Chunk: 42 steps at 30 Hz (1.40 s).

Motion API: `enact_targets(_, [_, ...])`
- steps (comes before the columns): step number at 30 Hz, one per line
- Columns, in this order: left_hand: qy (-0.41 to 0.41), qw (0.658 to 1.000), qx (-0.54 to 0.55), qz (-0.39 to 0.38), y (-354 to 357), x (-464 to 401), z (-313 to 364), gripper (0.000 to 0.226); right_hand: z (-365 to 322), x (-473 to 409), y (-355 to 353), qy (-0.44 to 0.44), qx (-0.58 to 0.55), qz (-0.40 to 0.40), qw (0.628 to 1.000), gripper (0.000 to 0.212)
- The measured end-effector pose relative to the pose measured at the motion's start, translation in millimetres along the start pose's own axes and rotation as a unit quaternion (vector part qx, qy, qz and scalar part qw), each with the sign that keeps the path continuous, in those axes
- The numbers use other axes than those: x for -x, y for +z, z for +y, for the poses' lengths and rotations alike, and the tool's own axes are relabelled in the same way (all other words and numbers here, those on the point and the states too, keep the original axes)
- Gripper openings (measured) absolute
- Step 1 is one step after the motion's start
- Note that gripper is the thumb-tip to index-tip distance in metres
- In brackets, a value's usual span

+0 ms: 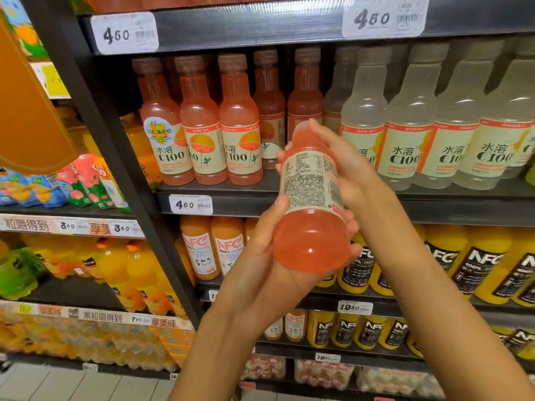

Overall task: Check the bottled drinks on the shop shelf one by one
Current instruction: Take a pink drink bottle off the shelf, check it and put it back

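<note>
Both hands hold one pink bottle [311, 198] out in front of the shelf [289, 204], tipped so that its base faces the camera and its neck points away toward the stocked rows. The left hand [269, 256] cups the base from below and from the left, with its thumb lying up the bottle's left side and its fingertips [351, 235] curling into view on the far right of the base. The right hand [344, 166] wraps the upper part, just above the left hand's hold, fingers curved round the shoulder and neck; the cap is hidden behind them. Between the two grips, the back label with its fine printed text faces up toward the camera. Directly beyond the held bottle, a gap shows in the front row of pink bottles [199, 125], which stand upright to the left of the grip with their front labels outward. To the right of the grip, pale yellowish bottles [405, 125] stand shoulder to shoulder on the same shelf. Below the hands, orange juice bottles [477, 270] with dark labels fill the next shelf down, and a white price tag [190, 204] sits on the shelf edge just left of the left thumb.
</note>
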<state>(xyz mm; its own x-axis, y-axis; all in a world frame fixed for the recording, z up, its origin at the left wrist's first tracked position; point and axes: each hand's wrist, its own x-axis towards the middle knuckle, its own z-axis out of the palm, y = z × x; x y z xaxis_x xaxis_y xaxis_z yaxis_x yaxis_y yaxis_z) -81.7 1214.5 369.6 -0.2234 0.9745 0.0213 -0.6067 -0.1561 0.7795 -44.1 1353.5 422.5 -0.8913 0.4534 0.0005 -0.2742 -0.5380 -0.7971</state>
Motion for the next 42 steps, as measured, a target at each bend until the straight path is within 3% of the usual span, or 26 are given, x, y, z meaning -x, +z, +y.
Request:
enact_targets(2, [0.008, 0.997, 0.063, -0.051, -4.1, 8.3, -8.3, 0.080, -4.9, 1.4, 0.0, -0.066, 0.019, 0.009, 0.998, 0.028])
enact_targets(5, [0.030, 0.996, -0.087, -0.001, -18.9, 10.3, -11.6, 0.086, -9.6, 10.0, 1.5, -0.163, 0.080, -0.011, 0.983, 0.026])
enact_targets(8, [0.077, 0.955, -0.287, 0.006, -22.5, 10.7, -8.1, 0.052, -8.0, 22.1, 6.2, -0.227, 0.138, -0.056, 0.962, 0.025])
enact_targets(10, [0.111, 0.936, -0.333, 0.005, -24.2, 9.1, -8.8, 0.038, -7.8, 30.6, 10.2, -0.265, 0.193, -0.071, 0.942, 0.030])
enact_targets(14, [0.209, 0.903, -0.371, 0.055, -28.1, -0.2, -12.6, 0.053, -6.6, 46.8, 7.9, -0.291, 0.315, -0.121, 0.895, 0.041])
enact_targets(17, [0.278, 0.868, -0.403, 0.080, -33.2, -7.5, -14.9, 0.066, -0.9, 56.7, 2.6, -0.290, 0.305, -0.181, 0.889, 0.053])
enact_targets(20, [0.300, 0.854, -0.416, 0.088, -35.9, -13.0, -16.1, 0.078, 4.6, 63.4, -3.2, -0.301, 0.318, -0.227, 0.870, 0.051])
enact_targets(25, [0.283, 0.858, -0.423, 0.070, -37.9, -12.3, -15.7, 0.077, 2.3, 62.6, -7.2, -0.309, 0.330, -0.253, 0.855, 0.050])
enact_targets(29, [0.217, 0.890, -0.402, 0.012, -40.2, -5.1, -12.0, 0.066, -1.5, 50.5, -3.6, -0.272, 0.289, -0.230, 0.889, 0.056])
enact_targets(31, [0.189, 0.898, -0.396, -0.004, -39.3, -3.5, -16.9, 0.062, -1.0, 42.9, -0.3, -0.235, 0.244, -0.211, 0.917, 0.037])
enact_targets(34, [0.191, 0.899, -0.394, 0.019, -31.6, -2.9, -29.6, 0.059, -0.9, 36.0, 4.6, -0.224, 0.228, -0.121, 0.940, 0.004])
enact_targets(38, [0.235, 0.900, -0.354, 0.102, -20.2, -7.9, -35.3, 0.049, 3.1, 31.3, 10.0, -0.255, 0.228, 0.004, 0.940, 0.017])
enact_targets(42, [0.170, 0.939, -0.279, 0.110, -22.7, -9.3, -28.5, 0.054, -6.1, 32.5, 6.1, -0.200, 0.266, -0.011, 0.943, 0.034])
